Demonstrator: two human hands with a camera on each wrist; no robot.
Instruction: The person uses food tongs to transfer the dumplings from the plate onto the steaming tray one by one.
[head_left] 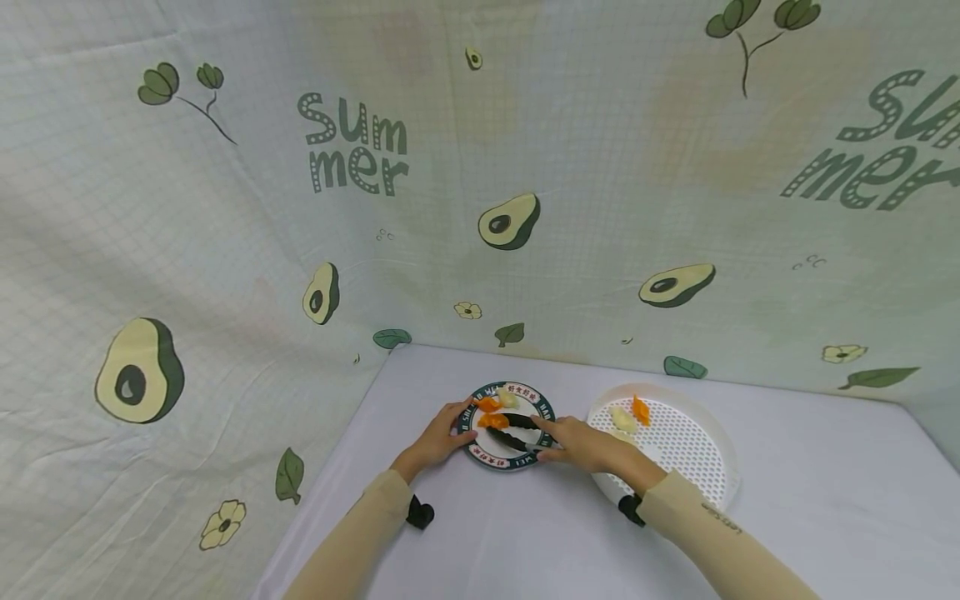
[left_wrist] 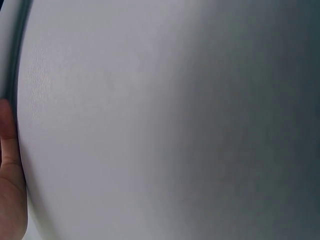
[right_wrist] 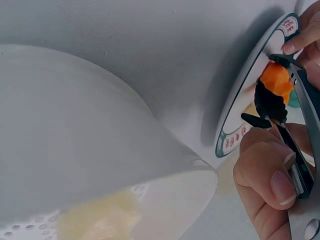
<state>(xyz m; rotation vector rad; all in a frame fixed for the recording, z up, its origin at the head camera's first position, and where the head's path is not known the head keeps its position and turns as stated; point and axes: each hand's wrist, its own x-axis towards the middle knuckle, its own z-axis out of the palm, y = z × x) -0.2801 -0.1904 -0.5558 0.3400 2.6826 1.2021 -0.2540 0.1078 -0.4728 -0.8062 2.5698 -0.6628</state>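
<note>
A round plate (head_left: 491, 457) with a green edge and red lettering lies on the table. My left hand (head_left: 437, 436) grips its left rim, the thumb over the edge. My right hand (head_left: 583, 443) holds metal tongs (right_wrist: 302, 102) with black tips above the plate. Between the tips sits an orange dumpling-shaped piece (right_wrist: 276, 80); in the head view this orange piece (head_left: 493, 421) is over the plate's middle. Another orange piece (head_left: 487, 404) and a pale yellow piece (head_left: 507, 398) lie on the plate's far part. The left wrist view mostly shows blurred tabletop and part of the left hand (left_wrist: 11, 190).
Right of the plate stands a round white tray (head_left: 731, 467) with a perforated base. It holds an orange piece (head_left: 641, 410) and pale yellow pieces (head_left: 622, 419), partly behind my right arm. A printed cloth (head_left: 420, 250) hangs behind and left of the table (head_left: 480, 533).
</note>
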